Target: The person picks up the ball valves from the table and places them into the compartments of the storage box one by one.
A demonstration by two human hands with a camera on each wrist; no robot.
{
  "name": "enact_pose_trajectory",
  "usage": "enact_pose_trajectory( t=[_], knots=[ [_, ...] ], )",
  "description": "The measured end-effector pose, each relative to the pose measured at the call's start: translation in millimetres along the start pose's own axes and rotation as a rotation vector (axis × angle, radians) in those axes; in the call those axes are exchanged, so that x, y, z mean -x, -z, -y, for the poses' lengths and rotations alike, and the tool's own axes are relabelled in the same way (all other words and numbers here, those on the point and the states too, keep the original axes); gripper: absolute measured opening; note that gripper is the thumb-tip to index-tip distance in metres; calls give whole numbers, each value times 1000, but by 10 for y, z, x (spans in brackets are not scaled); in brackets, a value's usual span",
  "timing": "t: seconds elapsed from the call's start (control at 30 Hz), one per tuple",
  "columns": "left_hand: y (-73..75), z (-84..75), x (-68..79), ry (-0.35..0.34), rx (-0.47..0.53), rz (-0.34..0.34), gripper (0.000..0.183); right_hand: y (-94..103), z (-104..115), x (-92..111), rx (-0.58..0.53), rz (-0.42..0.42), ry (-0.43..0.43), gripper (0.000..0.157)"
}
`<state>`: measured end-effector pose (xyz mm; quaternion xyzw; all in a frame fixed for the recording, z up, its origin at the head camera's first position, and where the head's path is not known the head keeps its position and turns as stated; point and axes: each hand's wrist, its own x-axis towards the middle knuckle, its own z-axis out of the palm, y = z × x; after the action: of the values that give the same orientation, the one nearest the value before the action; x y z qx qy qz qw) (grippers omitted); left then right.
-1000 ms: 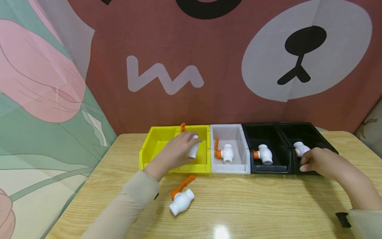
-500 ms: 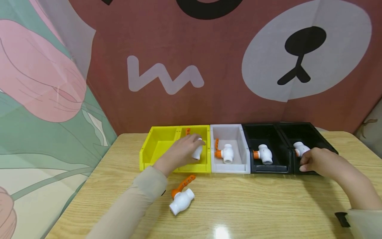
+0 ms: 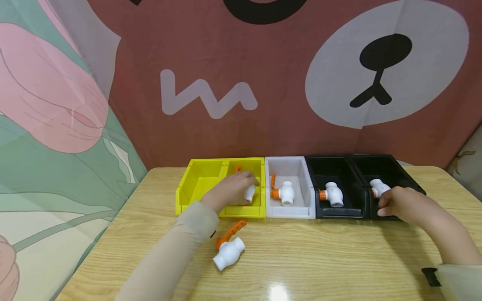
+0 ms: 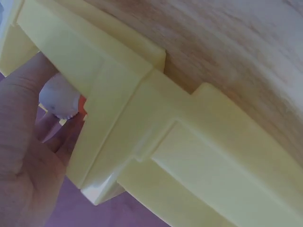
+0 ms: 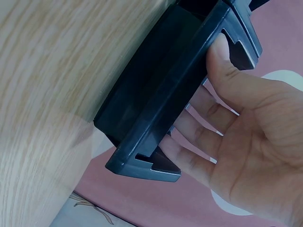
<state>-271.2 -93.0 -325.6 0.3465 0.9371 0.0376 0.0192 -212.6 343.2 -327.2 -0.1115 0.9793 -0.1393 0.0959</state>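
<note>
In the head view my left hand [image 3: 234, 190] is inside the right-hand yellow bin [image 3: 260, 167]. It holds a white plastic ball valve [image 3: 249, 193] with an orange lever, low over the bin floor; the left wrist view shows the valve's white end [image 4: 59, 97] between thumb and fingers. My right hand [image 3: 412, 207] grips the front wall of the rightmost black bin [image 5: 165, 99], thumb outside and fingers inside. Beside those fingers a white valve [image 3: 379, 187] lies in that bin, partly hidden by the hand.
A valve with an orange lever [image 3: 229, 253] lies on the wooden table [image 3: 320, 259] before the bins. The white bin [image 3: 309, 196] and the left black bin [image 3: 340, 212] each contain a valve. Another yellow bin [image 3: 203, 169] stands leftmost. A printed cloth [image 3: 282, 125] hangs behind.
My left hand has moved right and lower into the yellow bin with the ball valve, whose orange lever has come down behind the hand. The right hand stays put.
</note>
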Motion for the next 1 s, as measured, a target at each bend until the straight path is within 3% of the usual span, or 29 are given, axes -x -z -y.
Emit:
enact_pose_trajectory(
  t=[0.63,1.0],
  knots=[
    [-39,-21,-33,53,-3,140,42,-7,34,11,20,-21,25,12],
    [-15,-41,-4,67,-81,160,46,4,48,32,11,-26,18,11]
  ],
)
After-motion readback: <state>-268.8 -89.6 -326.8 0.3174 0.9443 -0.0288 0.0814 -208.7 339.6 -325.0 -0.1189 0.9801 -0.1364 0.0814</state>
